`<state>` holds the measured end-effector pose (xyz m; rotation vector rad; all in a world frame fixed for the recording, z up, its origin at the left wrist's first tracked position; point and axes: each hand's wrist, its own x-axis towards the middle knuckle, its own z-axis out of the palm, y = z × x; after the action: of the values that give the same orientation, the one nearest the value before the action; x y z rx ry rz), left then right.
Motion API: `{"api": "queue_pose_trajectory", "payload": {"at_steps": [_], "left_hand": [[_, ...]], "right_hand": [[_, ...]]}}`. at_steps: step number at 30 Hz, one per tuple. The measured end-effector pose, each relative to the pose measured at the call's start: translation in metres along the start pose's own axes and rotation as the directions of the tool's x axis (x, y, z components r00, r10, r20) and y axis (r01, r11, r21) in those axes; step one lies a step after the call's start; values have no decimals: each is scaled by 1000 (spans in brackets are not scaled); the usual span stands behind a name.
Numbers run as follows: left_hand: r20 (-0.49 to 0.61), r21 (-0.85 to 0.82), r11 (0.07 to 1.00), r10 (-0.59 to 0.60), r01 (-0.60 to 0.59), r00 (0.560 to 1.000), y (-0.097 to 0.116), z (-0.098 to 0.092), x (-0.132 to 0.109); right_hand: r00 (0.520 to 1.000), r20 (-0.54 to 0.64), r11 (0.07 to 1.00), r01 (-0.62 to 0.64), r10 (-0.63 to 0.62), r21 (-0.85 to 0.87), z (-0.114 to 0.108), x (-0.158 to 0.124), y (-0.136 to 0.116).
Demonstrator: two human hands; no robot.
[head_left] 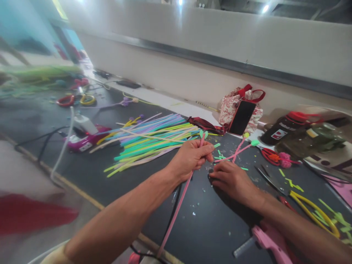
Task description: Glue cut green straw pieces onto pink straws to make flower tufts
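Pink strip [176, 209] pinched in the closed fingers of left hand [192, 156], mid-desk, its tail running to the near edge of the desk [110, 183]. Right hand [233, 179] just beside, palm down, fingers bent; grip unclear. Coloured strip bundle [148, 141] lies toward the far edge.

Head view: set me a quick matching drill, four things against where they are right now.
Things: 1 pink stick; 2 phone; 3 yellow-handled scissors; 4 pile of coloured sticks.
Places: A leaning on the floral bag; B in the left hand; C spread on the table at left; D by the table's right end.
Pairs: 1-B; 2-A; 3-D; 4-C.
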<state>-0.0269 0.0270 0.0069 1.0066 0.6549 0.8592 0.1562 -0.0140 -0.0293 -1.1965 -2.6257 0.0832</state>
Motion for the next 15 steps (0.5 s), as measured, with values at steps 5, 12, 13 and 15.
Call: {"api": "queue_pose_trajectory", "payload": {"at_steps": [5,12,13,15], "left_hand": [[4,-3,1000,4,-4,1000,-1,-1,1],[-12,4,1000,5,-5,1000,-1,0,1],[-13,7,1000,12,-11,1000,-1,0,1],[0,4,1000,23,-23,1000,0,0,0]], "right_hand": [[999,10,999,36,-36,-40,9,14,4],[999,-23,999,-29,28,-32,-5,13,1],[999,-32,999,-40,39,-18,-10,9,2],[998,-38,999,-46,46,-2,-15,2,4]]}}
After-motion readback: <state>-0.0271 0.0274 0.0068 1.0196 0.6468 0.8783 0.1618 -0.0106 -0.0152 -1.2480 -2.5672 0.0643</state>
